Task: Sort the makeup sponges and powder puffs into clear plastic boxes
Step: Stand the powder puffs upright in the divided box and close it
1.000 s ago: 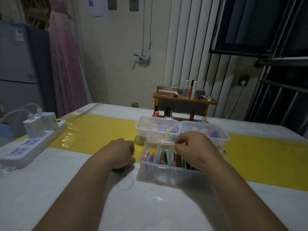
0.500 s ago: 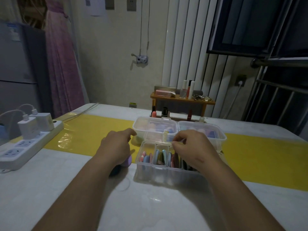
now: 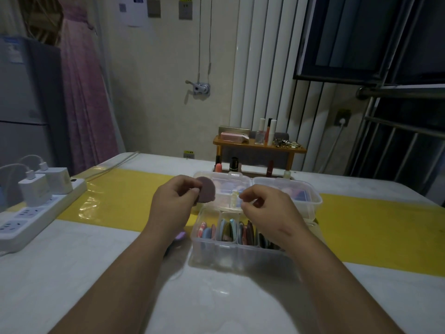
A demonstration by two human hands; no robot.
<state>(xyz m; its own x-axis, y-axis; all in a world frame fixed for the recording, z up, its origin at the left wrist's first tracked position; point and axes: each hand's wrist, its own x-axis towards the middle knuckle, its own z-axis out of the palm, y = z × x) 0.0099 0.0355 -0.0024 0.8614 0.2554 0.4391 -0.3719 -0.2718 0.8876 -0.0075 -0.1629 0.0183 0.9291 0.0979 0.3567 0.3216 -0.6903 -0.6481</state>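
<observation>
- Left hand [image 3: 173, 203] pinches a round mauve powder puff [image 3: 206, 189], its near edge behind the fingers.
- Right hand [image 3: 262, 209] curls over the divided clear plastic box [image 3: 216, 259]; can't tell what it grips, if anything.

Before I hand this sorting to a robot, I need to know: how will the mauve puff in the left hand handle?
Probably light: the left hand pinches the puff by its edge with fingertips alone. It likely keeps its shape, since the disc stands flat without drooping. Being round, it could roll if set on edge.
</observation>
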